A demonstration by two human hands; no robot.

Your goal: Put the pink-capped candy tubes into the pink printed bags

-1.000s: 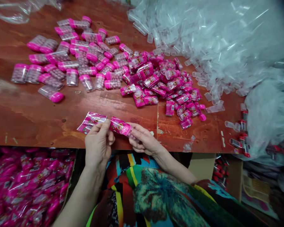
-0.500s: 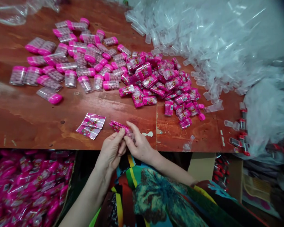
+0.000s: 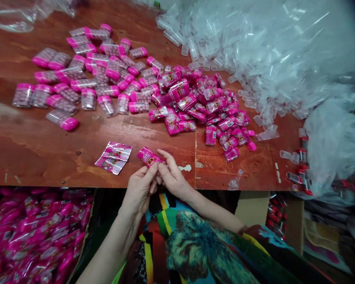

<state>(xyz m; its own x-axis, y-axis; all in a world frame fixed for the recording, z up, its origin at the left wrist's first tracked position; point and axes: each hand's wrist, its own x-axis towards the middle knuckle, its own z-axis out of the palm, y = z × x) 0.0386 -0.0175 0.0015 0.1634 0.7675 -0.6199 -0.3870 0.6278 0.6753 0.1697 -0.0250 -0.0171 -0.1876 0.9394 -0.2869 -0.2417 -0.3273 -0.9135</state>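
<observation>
Both hands meet over the table's front edge, holding one small candy container with a pink printed sleeve (image 3: 148, 156). My left hand (image 3: 140, 187) pinches its near end with thumb and fingers. My right hand (image 3: 173, 176) grips the same end from the other side, its index finger stretched along the container. The sleeve's printed face is turned up; the near end is hidden by my fingers. Just left of it, flat pink printed sleeves (image 3: 114, 157) lie on the wood. Behind are unsleeved candy containers (image 3: 88, 98) with pink caps and a heap of sleeved containers (image 3: 192, 102).
A large pile of clear empty tubes (image 3: 239, 43) covers the back right of the wooden table (image 3: 85, 165). A white plastic bag (image 3: 337, 138) stands at right, beside red-capped containers (image 3: 303, 156). Below the edge, a box of pink packages (image 3: 38, 236) sits at left and a cardboard box (image 3: 252, 209) at right.
The container in my hands has turned so that its printed face shows more fully. My right hand has shifted slightly down and around it. The things on the table are unchanged.
</observation>
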